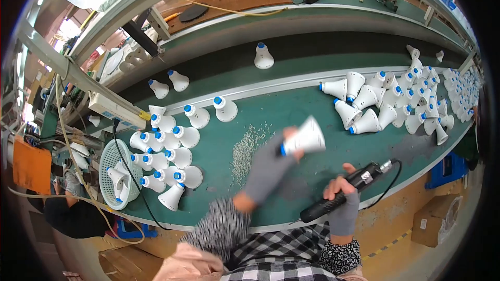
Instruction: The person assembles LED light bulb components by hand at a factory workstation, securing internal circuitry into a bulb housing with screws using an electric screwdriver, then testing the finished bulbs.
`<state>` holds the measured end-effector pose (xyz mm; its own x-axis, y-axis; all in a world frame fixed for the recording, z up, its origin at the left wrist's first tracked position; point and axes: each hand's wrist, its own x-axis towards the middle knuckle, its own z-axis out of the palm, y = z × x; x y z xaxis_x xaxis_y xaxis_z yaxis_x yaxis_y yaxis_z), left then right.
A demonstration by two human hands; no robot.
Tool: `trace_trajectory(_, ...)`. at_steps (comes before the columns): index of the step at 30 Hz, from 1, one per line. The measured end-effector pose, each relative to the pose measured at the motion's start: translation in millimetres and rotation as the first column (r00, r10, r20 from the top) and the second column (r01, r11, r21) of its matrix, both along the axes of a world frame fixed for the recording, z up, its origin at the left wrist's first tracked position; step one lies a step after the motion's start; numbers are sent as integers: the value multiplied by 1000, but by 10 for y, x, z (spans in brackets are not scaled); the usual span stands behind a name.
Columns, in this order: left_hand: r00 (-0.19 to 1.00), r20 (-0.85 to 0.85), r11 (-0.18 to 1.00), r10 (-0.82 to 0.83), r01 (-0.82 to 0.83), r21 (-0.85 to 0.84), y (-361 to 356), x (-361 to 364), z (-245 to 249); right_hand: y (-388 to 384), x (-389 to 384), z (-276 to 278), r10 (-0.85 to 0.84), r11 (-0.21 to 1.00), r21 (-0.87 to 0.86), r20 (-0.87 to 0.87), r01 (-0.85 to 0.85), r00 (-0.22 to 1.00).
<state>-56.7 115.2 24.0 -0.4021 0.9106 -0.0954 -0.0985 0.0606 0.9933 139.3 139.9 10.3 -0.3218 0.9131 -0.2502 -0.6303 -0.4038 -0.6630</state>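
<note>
Recorder: State of the left hand?

Inspector: Left hand [273,165], grey-gloved and blurred, grasps a white cone [308,136] by its blue-tipped end. The cone lies tilted on its side, tip against the fingers, wide end facing right, above the green bench [297,105].

Recorder: And the right?

Inspector: Right hand [345,209] is wrapped around a black power driver [324,207]. Its bit points left, toward the wearer's lap; a cable leaves the far end, to the right of the hand.

Recorder: Surroundings?

Inspector: Just left of the left hand, a scatter of small metallic pieces [242,157], too small to identify. Farther left, a group of similar cones [179,157]; beyond those, a pale green basket [108,156] containing more. Ahead and to the right of the right hand, a larger cluster of cones [366,120], mostly on their sides. Well ahead of the left hand, a single upright cone [264,60].
</note>
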Motion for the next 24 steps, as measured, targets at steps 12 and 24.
trace_trajectory(12,-247,-933,963,-262,-131,-236,3163,-1063,94,328,229,-363,166,979,-96,-142,-180,976)
trace_trajectory(24,-475,-439,612,-763,-314,-726,2503,-1798,272,387,366,-407,232,966,-52,-269,-254,935)
